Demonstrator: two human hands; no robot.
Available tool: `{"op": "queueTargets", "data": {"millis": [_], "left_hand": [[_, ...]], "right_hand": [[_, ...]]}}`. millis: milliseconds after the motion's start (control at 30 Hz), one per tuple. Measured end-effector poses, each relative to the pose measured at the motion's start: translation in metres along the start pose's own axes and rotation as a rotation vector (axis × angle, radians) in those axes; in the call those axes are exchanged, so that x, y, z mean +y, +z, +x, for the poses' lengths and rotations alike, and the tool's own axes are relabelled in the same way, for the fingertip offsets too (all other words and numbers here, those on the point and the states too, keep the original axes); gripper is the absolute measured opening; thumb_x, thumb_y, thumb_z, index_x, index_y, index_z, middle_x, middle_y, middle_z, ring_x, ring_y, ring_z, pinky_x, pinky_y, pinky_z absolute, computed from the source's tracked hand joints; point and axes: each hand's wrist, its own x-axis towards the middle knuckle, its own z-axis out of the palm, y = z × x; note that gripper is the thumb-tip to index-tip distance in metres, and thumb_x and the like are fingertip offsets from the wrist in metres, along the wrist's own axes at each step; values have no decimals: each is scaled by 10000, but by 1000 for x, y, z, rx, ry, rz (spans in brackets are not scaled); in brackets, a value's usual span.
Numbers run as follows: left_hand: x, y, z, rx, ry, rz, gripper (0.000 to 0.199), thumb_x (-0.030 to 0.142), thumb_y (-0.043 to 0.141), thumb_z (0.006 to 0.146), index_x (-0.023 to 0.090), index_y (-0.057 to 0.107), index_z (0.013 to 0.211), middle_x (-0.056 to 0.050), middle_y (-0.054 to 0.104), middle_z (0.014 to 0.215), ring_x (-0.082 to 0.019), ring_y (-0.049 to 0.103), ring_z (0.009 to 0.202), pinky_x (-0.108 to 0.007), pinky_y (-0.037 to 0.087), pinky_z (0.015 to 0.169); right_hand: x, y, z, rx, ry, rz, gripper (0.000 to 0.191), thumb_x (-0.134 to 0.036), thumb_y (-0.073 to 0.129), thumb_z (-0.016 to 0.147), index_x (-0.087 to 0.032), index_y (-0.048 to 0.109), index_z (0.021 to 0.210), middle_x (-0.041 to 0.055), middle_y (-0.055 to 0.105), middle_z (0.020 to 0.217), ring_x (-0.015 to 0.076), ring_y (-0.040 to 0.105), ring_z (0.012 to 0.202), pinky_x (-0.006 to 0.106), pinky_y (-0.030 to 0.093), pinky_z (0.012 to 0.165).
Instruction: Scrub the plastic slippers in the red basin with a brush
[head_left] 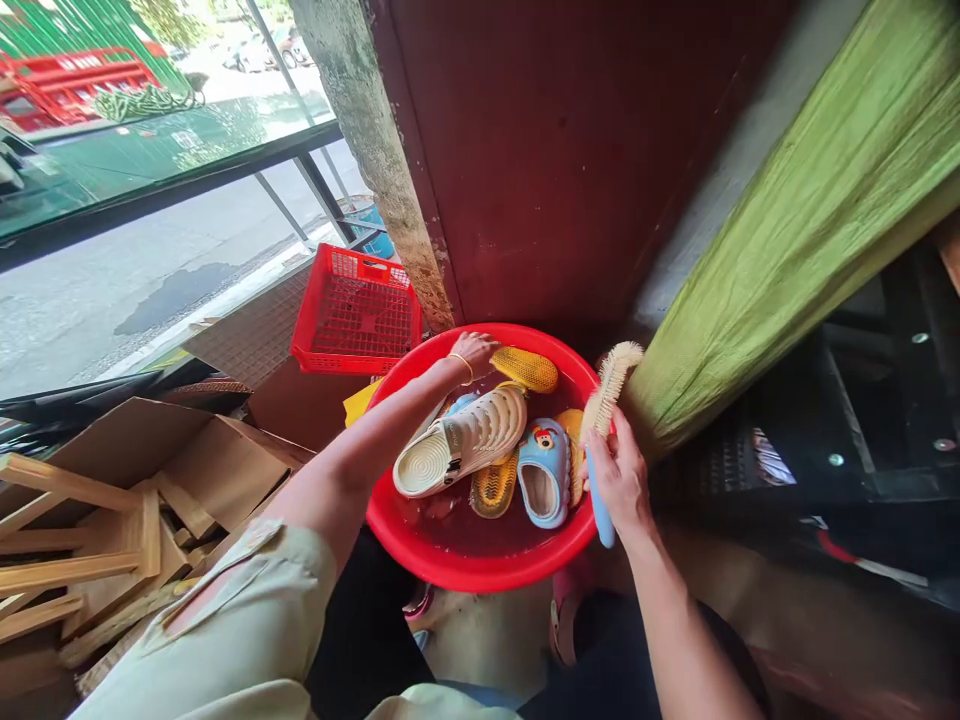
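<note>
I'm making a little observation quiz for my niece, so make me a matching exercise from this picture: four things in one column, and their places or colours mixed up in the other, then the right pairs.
Things:
1. brush
2. blue shoe
3. crate
4. cloth

Places or colours:
A. red, outside the tub, near the pillar
B. green, slanting down the right side of the picture
C. inside the tub, among other shoes
D. gripped in the right hand

Right pairs: 1-D, 2-C, 3-A, 4-B
</note>
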Motion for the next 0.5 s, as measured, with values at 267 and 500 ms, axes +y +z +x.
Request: {"op": "queueTargets", "data": {"millis": [267,500], "left_hand": [[10,97,88,-232,182,234,987,345,812,755,188,368,1622,-216,383,1669,-386,340,1534,-538,257,1236],[10,104,79,-180,71,262,886,325,819,689,19,510,1460,-328,496,1483,-445,495,1363,-516,341,1162]], "right_hand": [[5,2,6,-39,71,-46,768,-618,540,955,-221,422,1601,-4,691,719,162,632,487,250,540,441],[10,7,10,-106,121,-41,774,-630,529,951,-226,424,1602,-36,637,619,167,600,448,248,514,400]]}}
